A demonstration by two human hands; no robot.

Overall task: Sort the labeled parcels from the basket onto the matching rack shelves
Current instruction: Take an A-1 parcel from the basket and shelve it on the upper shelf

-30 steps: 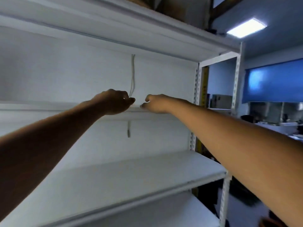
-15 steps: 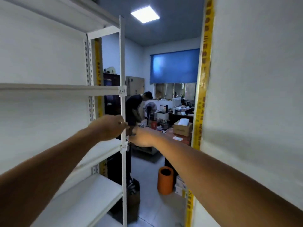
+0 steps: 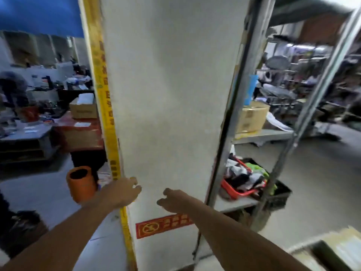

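My left hand [image 3: 121, 193] and my right hand [image 3: 172, 200] both reach forward in front of a white pillar [image 3: 166, 94]. They hold nothing and their fingers are loosely curled, a small gap between the two hands. A red basket [image 3: 240, 192] heaped with bagged parcels [image 3: 244, 173] sits on a low shelf of a grey metal rack [image 3: 232, 118], right of the pillar and beyond my right hand. The white shelving rack is out of view.
Yellow tape [image 3: 105, 98] runs down the pillar's left corner, with a red sign [image 3: 162, 225] low on its face. An orange cylinder [image 3: 82, 183] stands on the floor at left. A cardboard box [image 3: 251, 117] sits on the metal rack. A person [image 3: 12, 89] is at cluttered desks far left.
The view has swung right, from the white rack's shelves past its end post to the pillar. Both hands have dropped lower and moved apart, still holding nothing.
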